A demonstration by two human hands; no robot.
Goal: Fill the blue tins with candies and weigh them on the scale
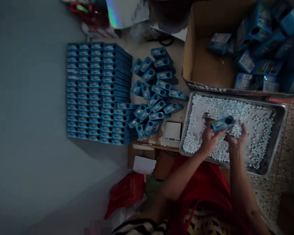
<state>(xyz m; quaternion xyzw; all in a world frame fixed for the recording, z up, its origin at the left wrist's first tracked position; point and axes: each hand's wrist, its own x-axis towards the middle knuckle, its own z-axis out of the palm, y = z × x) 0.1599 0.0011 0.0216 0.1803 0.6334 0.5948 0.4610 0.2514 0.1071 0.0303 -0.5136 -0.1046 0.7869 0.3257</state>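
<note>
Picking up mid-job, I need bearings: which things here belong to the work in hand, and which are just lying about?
In the job: blue box in left hand, right hand beside it; metal tray of pellets; stacked boxes; loose boxes; carton; scale.
Lying about: red bag; white paper; black cord.

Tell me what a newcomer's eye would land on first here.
First, the neat stack of blue boxes left of centre, with a loose heap of the same boxes beside it. Next, the metal tray of small white pellets at right, where the left hand and right hand hold one blue box just above the pellets. Behind the tray, a cardboard box holds more blue packs.
</note>
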